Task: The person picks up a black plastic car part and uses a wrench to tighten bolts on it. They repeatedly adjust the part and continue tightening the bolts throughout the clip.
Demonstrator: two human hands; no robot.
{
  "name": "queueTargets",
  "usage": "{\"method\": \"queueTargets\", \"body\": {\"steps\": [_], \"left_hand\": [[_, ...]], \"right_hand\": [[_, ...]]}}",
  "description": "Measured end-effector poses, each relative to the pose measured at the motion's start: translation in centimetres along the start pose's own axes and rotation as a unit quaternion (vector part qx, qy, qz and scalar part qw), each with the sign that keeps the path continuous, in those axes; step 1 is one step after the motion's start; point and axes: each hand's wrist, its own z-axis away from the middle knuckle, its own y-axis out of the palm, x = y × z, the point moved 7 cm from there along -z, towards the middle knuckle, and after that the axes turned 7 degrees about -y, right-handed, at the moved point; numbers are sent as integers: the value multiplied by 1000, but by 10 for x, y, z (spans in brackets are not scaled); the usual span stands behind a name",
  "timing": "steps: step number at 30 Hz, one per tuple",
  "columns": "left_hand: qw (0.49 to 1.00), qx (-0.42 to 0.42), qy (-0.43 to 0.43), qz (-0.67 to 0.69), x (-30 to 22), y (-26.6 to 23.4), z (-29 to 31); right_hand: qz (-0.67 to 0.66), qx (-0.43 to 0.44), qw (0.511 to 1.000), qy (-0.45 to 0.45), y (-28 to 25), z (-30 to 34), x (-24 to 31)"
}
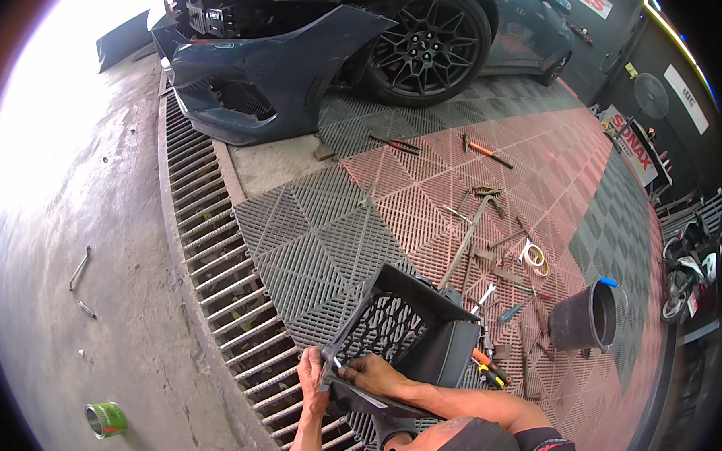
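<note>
L hand (312,378) is closed part-way on the near left corner of the black grille housing (408,340), fingers up along the outer edge. R hand (370,375) is curled over the same edge, just beside it; a small pale bit (337,363) shows btwn the two, but can't tell if R fingers have hold of it or only of the rim.

Housing is tilted, mesh side up, over the left edge of the floor tiles (296,239) where they meet the drain grating (222,276); its lower side is hidden, so can't tell what it rests on.

To do this corner work well, imo: keep L hand as the clamp, close to the edge being worked, w/ R doing the fine moves. Work in small steps; thin plastic rims prob. crack if levered hard. Prop the far end so the weight isn't on the wrists. Best shift the job right, fully over the tiles, b/c small bits could drop thru the grating slots. Orange- and yellow-handled tools (492,368) lie just right of the housing; keep its painted or visible faces off them.
</note>
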Motion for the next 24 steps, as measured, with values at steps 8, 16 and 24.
{"method": "queueTargets", "body": {"steps": [8, 16, 24], "left_hand": [[1000, 0, -27, 10, 0, 2, 2], [986, -32, 94, -133, -15, -1, 7], [993, -1, -90, 76, 21, -18, 5]], "right_hand": [[17, 26, 999, -13, -15, 11, 10], [151, 4, 989, -12, -36, 24, 18], [198, 32, 977, -71, -39, 21, 45]]}}
